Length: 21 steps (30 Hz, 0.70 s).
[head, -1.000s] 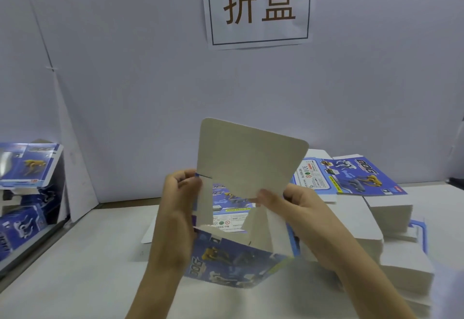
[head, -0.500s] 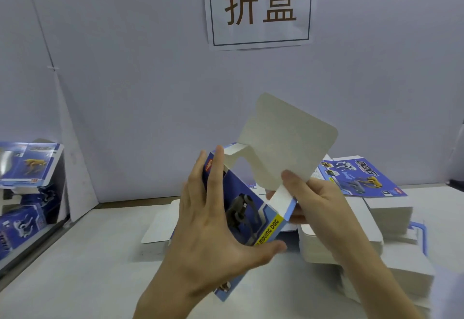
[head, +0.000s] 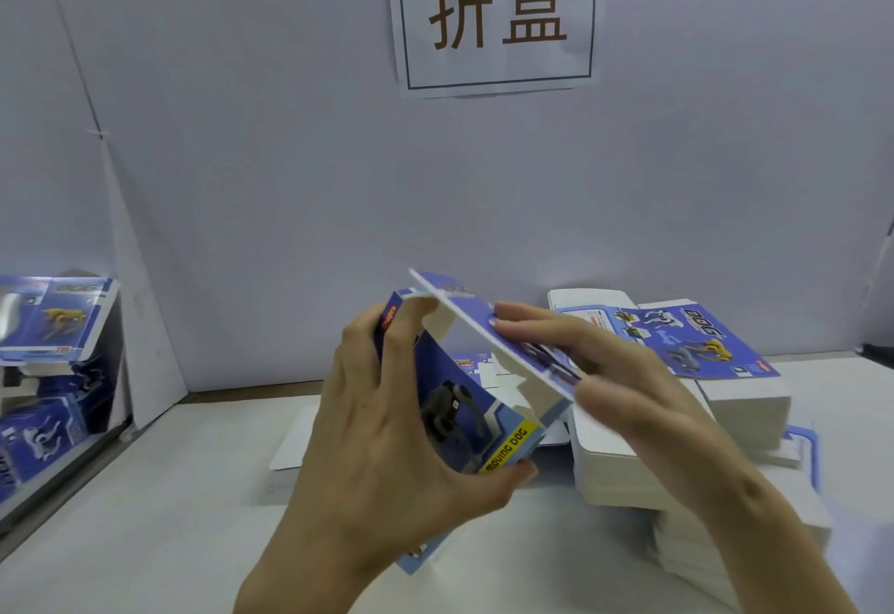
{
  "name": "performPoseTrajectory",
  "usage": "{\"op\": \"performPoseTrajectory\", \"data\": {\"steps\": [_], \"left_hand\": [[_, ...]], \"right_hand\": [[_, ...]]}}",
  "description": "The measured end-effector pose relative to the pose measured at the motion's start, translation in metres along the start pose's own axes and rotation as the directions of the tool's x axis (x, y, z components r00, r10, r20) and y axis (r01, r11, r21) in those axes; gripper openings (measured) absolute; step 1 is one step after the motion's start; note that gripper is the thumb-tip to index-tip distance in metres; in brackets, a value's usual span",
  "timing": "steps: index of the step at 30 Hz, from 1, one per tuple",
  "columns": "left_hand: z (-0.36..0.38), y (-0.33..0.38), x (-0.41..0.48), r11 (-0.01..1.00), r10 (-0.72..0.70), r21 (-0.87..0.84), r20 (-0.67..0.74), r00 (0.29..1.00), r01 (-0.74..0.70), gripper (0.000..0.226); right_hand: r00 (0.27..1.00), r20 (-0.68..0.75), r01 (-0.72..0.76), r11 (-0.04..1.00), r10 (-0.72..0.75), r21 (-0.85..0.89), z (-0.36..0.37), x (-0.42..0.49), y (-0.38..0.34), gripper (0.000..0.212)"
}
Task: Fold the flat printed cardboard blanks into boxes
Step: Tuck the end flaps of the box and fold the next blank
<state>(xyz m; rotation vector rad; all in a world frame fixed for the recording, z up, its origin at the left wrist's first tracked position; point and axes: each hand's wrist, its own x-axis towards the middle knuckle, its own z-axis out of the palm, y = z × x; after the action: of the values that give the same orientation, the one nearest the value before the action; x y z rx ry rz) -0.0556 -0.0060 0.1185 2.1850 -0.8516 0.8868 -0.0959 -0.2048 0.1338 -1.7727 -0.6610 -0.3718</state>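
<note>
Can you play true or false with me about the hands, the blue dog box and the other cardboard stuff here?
1. The left hand grips the half-folded blue printed cardboard box. True.
2. The right hand lies on the box's big lid flap. True.
3. The white paper sign on the wall shows a dog picture. False: it shows two brown characters.
4. The stack of flat white cardboard blanks lies on the left. False: it lies on the right.
5. Finished blue boxes sit at the left edge. True.
</note>
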Motion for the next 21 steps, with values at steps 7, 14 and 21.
{"op": "performPoseTrajectory", "data": {"steps": [7, 14, 21], "left_hand": [[0.007, 0.002, -0.002, 0.963, 0.137, 0.231, 0.021, 0.990, -0.138, 0.105], [0.005, -0.006, -0.001, 0.952, 0.164, 0.262, -0.006, 0.987, -0.156, 0.102], [0.013, -0.004, -0.001, 0.939, 0.200, 0.290, -0.024, 0.979, -0.185, 0.106]], "right_hand": [[0.982, -0.156, -0.118, 0.992, 0.111, -0.037, 0.008, 0.003, -0.011, 0.033], [0.980, -0.030, -0.188, 0.963, 0.197, 0.191, 0.012, 0.004, 0.001, 0.040], [0.975, -0.182, -0.113, 0.991, 0.126, 0.078, 0.014, 0.009, 0.013, 0.060]]}}
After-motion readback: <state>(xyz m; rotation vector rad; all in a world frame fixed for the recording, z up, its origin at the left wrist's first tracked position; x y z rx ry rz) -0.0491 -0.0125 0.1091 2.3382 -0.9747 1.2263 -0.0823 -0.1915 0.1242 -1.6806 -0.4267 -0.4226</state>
